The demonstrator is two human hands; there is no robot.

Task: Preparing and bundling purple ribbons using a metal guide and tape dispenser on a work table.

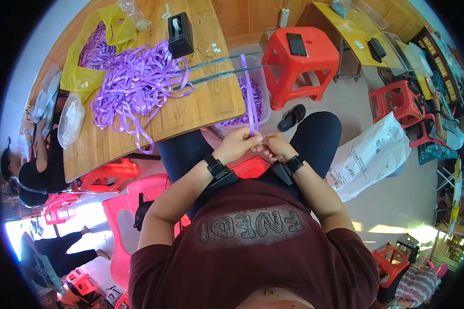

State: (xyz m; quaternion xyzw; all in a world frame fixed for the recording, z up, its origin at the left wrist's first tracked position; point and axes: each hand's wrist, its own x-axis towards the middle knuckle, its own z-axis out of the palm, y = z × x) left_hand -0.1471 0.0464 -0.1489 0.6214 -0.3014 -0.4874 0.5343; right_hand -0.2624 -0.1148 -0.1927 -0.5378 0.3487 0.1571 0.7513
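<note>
A strip of purple ribbon (250, 98) runs from the dark rods (227, 74) at the table's right edge down to my hands. My left hand (238, 144) pinches its lower end between thumb and fingers. Right beside it, my right hand (280, 147) is closed, its fingertips meeting the left ones at the ribbon's end; the fingers partly hide that end. Beneath the strip stands a clear plastic tub (266, 104) holding many purple ribbon pieces. A large tangle of purple ribbon (139, 85) lies on the wooden table (211, 110), spilling from a yellow plastic bag (75, 77).
A black tape dispenser (180, 35) stands on the table near the rods. Ahead is a red stool (307, 67) with a phone (296, 45) on it. A black slipper (292, 117) lies on the floor, and a white sack (371, 157) stands right of my knee. Other people sit further off.
</note>
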